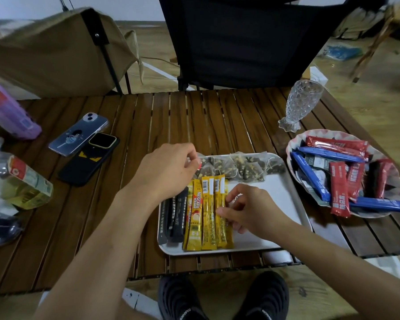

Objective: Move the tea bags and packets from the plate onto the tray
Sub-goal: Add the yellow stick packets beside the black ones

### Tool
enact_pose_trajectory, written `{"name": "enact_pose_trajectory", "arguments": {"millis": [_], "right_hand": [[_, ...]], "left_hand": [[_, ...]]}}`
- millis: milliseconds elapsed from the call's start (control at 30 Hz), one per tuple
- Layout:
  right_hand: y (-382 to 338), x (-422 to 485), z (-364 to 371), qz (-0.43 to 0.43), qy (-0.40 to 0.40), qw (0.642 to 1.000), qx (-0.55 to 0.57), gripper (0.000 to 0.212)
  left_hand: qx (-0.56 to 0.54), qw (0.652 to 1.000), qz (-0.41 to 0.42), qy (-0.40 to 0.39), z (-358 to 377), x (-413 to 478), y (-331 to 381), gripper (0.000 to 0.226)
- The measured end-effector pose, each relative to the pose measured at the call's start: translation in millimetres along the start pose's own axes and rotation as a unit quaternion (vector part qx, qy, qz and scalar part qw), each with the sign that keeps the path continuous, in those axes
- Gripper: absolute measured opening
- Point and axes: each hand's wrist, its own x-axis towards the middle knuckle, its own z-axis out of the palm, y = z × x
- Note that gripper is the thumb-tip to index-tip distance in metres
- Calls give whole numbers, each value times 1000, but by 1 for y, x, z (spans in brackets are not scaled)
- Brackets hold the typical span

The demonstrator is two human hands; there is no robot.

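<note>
A white tray (279,192) lies at the table's near edge. Along its far side sits a row of mesh tea bags (243,168). On its left part lie black stick packets (174,215) and several yellow stick packets (206,211) side by side. My left hand (169,169) hovers over the tray's far left corner, fingers curled, pinching what looks like a small red tea bag tag. My right hand (247,209) has its fingers curled on the rightmost yellow packet. To the right, a patterned plate (294,144) holds red packets (338,188) and blue packets (309,174).
A ribbed glass vase (302,102) stands behind the plate. Two phones (88,151) lie on the left of the slatted wooden table (217,125), with a purple bottle (10,112) and a yellow-liquid bottle (26,183) farther left. A black chair (240,38) stands beyond the table.
</note>
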Motion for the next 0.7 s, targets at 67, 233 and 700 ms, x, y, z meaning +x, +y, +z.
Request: {"name": "enact_pose_trajectory", "arguments": {"millis": [67,233,700], "right_hand": [[2,1,-1,-17,7,1000,-12,31],[6,1,-2,-44,-15,998,-46,27],[5,-7,-77,-8,34,971,-236,19]], "left_hand": [[-1,1000,-1,-2,0,0,0,12],[0,1000,-3,-4,0,-1,0,13],[51,998,24,-15,11,2,23,14]]}}
